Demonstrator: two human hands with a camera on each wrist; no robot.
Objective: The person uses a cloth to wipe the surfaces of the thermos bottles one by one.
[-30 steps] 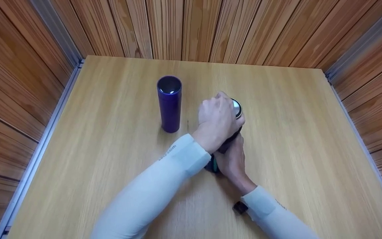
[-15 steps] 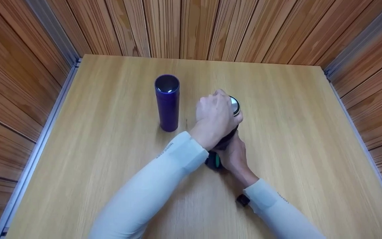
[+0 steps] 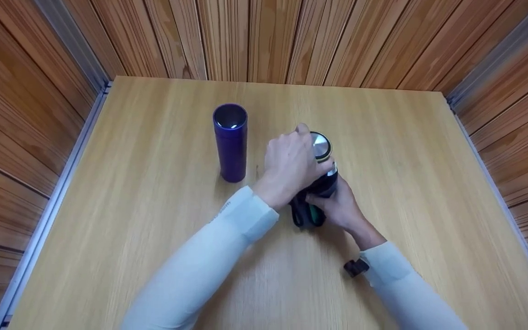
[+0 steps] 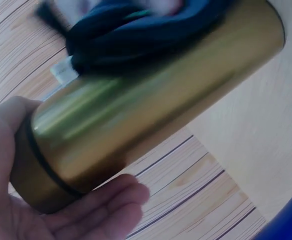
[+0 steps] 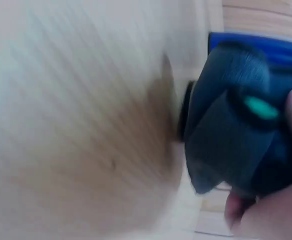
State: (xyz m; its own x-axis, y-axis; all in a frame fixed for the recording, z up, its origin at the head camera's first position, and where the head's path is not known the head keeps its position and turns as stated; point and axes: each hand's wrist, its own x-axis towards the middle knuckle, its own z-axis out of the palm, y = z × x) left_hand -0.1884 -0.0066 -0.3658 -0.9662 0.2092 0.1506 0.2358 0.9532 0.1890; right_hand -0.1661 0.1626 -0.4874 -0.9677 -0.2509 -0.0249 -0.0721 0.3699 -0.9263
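Note:
In the head view my left hand [image 3: 289, 158] holds a gold thermos bottle near its silver-topped lid [image 3: 321, 145]. The left wrist view shows the bottle's shiny gold body [image 4: 151, 115] slanting away, with the thumb and fingers on either side of the lid end. My right hand [image 3: 343, 206] grips a bunched dark cloth [image 3: 307, 213] against the bottle's side. A green patch shows on the cloth [image 5: 226, 125] in the right wrist view, and a pale tag [image 4: 63, 70] in the left wrist view. Part of the bottle is hidden behind the cloth and hands.
A purple bottle-shaped cylinder [image 3: 232, 144] with a dark, glossy top stands upright on the wooden table [image 3: 154, 183], left of the hands. Wood-plank walls [image 3: 264, 41] enclose the back and sides.
My right hand and the cloth have moved right and slightly upward along the bottle. The left hand has shifted a little left, so more of the silver lid shows. The purple cylinder stays put.

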